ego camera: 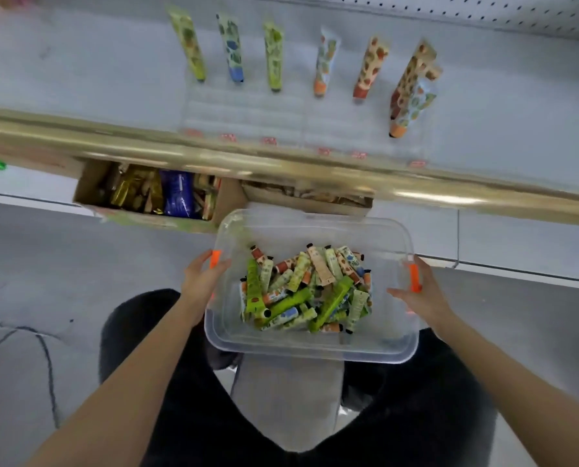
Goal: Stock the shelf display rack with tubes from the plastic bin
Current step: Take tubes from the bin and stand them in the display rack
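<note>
While the person stands at the shelf (79, 72), both hands hold the clear plastic bin (315, 352) at waist level, over dark trousers (140, 332). The left hand (200, 281) grips the bin's left wall, fingers curled at the rim right beside the left orange latch (215, 258). The right hand (423, 294) grips the right wall, with the thumb reaching in over the rim and the fingers wrapped by the right orange latch (414, 278). Both hands are clamped on the bin and hold nothing else.

A heap of loose tubes (301, 291) lies jumbled in the bin's middle: green, cream and orange patterns, most with dark caps. The corners of the bin floor are bare.

The clear display rack (247, 112) sits on the shelf above, behind a gold front rail (214, 156). Standing tubes (274, 57) fill only its back row, caps down, one per lane. The far-right lane has extra tubes in front, and the frontmost has an orange cap (399, 129). Small red labels (268, 140) run along the rack's front edge.

Below the rail there is an open cardboard box (89, 187) holding gold and blue packets, with a second box (308, 197) just beside it. A pegboard panel (483, 11) backs the shelf. A dark cable (45, 348) lies on the grey floor at left.
</note>
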Available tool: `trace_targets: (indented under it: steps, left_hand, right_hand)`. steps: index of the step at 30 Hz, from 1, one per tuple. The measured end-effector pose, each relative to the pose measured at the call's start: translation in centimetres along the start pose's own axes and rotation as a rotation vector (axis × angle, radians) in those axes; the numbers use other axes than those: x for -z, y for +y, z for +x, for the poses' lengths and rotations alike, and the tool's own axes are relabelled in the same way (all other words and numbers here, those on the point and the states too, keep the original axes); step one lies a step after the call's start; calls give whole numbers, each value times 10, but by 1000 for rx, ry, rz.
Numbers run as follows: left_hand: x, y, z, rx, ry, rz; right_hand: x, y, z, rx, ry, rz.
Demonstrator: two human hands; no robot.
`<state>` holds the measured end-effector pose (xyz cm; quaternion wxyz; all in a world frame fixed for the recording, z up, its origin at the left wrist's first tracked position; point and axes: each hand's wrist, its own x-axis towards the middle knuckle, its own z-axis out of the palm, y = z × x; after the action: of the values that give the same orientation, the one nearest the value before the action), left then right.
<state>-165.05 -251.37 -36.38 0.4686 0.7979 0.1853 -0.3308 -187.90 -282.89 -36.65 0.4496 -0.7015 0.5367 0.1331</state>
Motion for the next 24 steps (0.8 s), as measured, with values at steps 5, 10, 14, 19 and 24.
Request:
trace_targets:
  steps: [5, 10, 14, 19, 24]
  left_hand:
    - [-40, -26, 47, -23, 1, -3]
    - [-69, -42, 85, -113, 18, -68]
    - [-79, -57, 114, -135, 10, -76]
    - [-74, -79, 111, -91, -17, -68]
    - [-77, -86, 104, -132, 27, -103]
  right_hand:
    - [-43, 40, 55, -27, 22, 60]
    - [-75, 61, 101, 10, 90, 113]
    - [-91, 67, 124, -39, 156, 212]
    - [-101, 87, 117, 8, 141, 202]
    - [-102, 96, 100, 61, 183, 227]
